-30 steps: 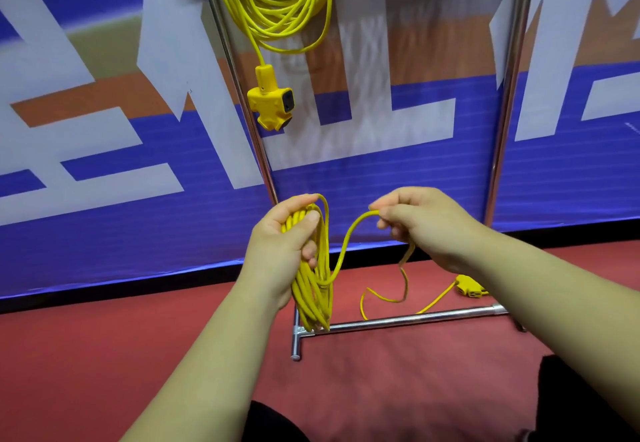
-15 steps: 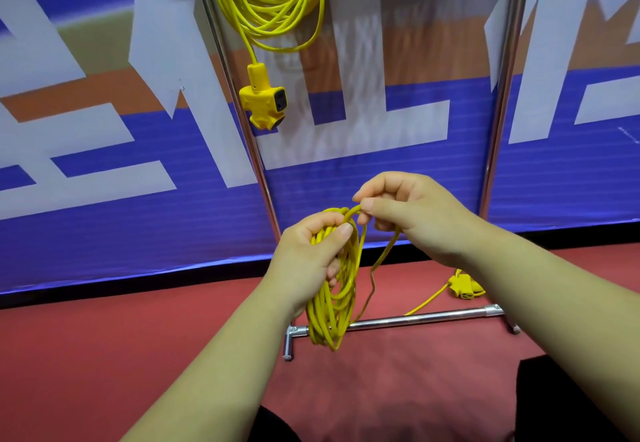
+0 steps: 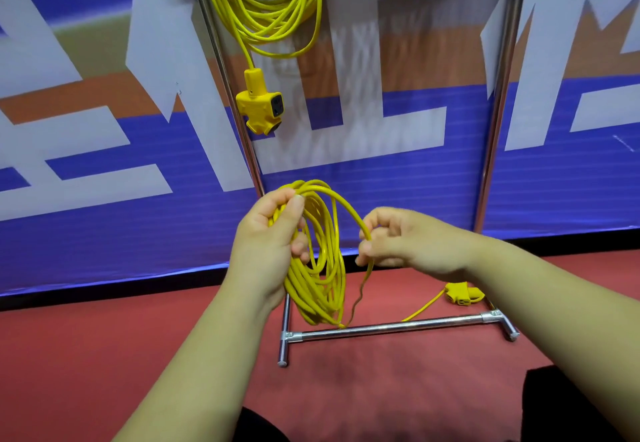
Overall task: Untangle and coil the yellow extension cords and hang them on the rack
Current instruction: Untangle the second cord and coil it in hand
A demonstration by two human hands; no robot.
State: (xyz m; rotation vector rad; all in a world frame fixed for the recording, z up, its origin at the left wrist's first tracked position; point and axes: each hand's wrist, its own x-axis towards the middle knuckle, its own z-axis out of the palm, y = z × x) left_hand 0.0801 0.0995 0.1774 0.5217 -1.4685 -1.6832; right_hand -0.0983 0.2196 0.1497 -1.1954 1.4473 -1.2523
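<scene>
Coiling in progress: my left grip [image 3: 270, 233] is curled round the top of a half-wound yellow cord coil [image 3: 322, 289], thumb pressed across the strands. Just beside it, my right grip [image 3: 408, 244] pinches the free strand [image 3: 362, 223] between thumb and fingertips, ready to lay on the next loop.

The trouble, as I judge it, could start here. The loops hang unevenly below my left grip, and a slackened thumb could let them slide and knot again. The free strand also shows a kink below my right grip, which could wind a twist into the coil.

Both forearms reach forward from the bottom edge. The back of the left grip faces me with the thumb up; the right wrist is bent, its fingers curled toward the coil.

Beyond, the tail runs over the red floor [image 3: 138, 337] to the plug [image 3: 462, 294], which lies near the right end of the rack's base bar [image 3: 398, 329]. Pulled in fast, the plug could catch on that bar.

Farthest off, before a blue-and-white banner [image 3: 104, 199], a finished coil [image 3: 273, 15] hangs from the rack. Its socket block [image 3: 259, 105] dangles beside the left upright [image 3: 225, 70].
</scene>
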